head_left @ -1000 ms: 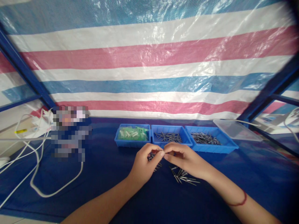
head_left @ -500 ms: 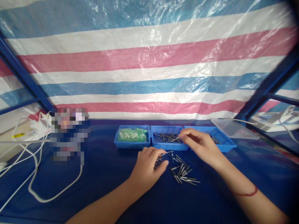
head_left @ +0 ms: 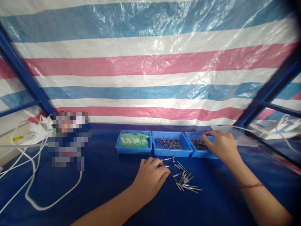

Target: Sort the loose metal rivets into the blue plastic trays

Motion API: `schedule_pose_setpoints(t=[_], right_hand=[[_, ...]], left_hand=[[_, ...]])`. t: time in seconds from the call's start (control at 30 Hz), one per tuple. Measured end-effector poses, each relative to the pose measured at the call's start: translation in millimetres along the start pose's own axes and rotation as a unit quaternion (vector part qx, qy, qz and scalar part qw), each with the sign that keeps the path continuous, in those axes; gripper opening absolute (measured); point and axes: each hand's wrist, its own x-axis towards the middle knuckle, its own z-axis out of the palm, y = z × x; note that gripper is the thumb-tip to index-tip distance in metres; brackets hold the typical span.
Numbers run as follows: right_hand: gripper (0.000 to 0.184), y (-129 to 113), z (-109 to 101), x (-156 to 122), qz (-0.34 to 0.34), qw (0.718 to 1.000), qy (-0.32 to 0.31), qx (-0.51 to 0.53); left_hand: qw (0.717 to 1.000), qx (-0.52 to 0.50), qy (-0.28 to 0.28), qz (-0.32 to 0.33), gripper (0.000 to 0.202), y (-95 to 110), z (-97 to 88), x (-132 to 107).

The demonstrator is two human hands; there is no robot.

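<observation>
My left hand (head_left: pixel 151 177) rests low over the blue table, thumb and fingers drawn together beside a loose pile of silvery blind rivets (head_left: pixel 184 180). More rivets lie behind and partly under its fingers. Whatever its fingertips hold, if anything, is hidden. Above the right blue bin (head_left: pixel 204 153) hovers my right hand (head_left: pixel 222 144), its fingers curled in towards the thumb; I cannot see what is between them. Dark thin metal pieces (head_left: pixel 198 144) lie in that bin. The middle blue bin (head_left: pixel 172 153) holds rivets (head_left: pixel 169 143).
A left blue bin (head_left: pixel 134 150) contains green and white pieces (head_left: pixel 135 140). Behind my right hand lies a translucent lid (head_left: pixel 246 139). White cables (head_left: pixel 44 208) loop across the left side. A striped sheet (head_left: pixel 150 66) hangs behind, between blue frame posts (head_left: pixel 256 94).
My right hand has moved right, from the edge of the middle bin to over the right bin. My left thumb has closed towards its fingers. The view has tilted slightly up.
</observation>
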Motion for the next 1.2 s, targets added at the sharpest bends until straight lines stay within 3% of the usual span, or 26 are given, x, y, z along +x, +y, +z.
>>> schedule_pose_setpoints(t=[0.13,0.27,0.37,0.47,0.57,0.67,0.77,0.87,0.93,1.1,1.2], right_hand=[[0.026,-25,-12,-2,-0.043,0.998,0.035,0.034],[0.018,-77,-29,-19,-0.112,0.978,0.04,0.173],[0.011,-116,-37,-36,-0.197,0.947,-0.015,0.255],[0.015,-139,-38,-49,-0.242,0.921,-0.088,0.293],[0.018,-145,-37,-56,-0.187,0.915,-0.127,0.333],[0.018,-146,-40,-59,-0.105,0.903,-0.175,0.378],[0.017,-149,-45,-59,-0.085,0.875,-0.233,0.416],[0.02,-149,-50,-57,-0.077,0.858,-0.25,0.442],[0.02,-145,-51,-53,-0.086,0.855,-0.25,0.447],[0.019,-134,-52,-48,-0.121,0.867,-0.224,0.428],[0.017,-134,-51,-51,-0.099,0.865,-0.217,0.442]], left_hand=[[1.0,-0.027,0.005,-0.008,0.021,0,-1.6,1],[0.998,-0.052,0.015,-0.03,0.023,2,-2.4,2],[0.996,-0.077,0.024,-0.042,0.025,2,-1.7,2],[0.991,-0.109,0.053,-0.061,0.022,1,-1.6,2],[0.972,-0.195,0.097,-0.093,0.023,2,-2.5,1],[0.929,-0.319,0.134,-0.134,0.026,4,-2.5,2],[0.889,-0.4,0.162,-0.153,0.028,6,-1.1,3],[0.871,-0.438,0.169,-0.145,0.032,6,-1.0,4],[0.883,-0.419,0.162,-0.138,0.033,6,-2.8,5],[0.951,-0.266,0.118,-0.106,0.018,8,-8.5,5],[0.962,-0.222,0.122,-0.098,0.022,8,-8.4,6]])
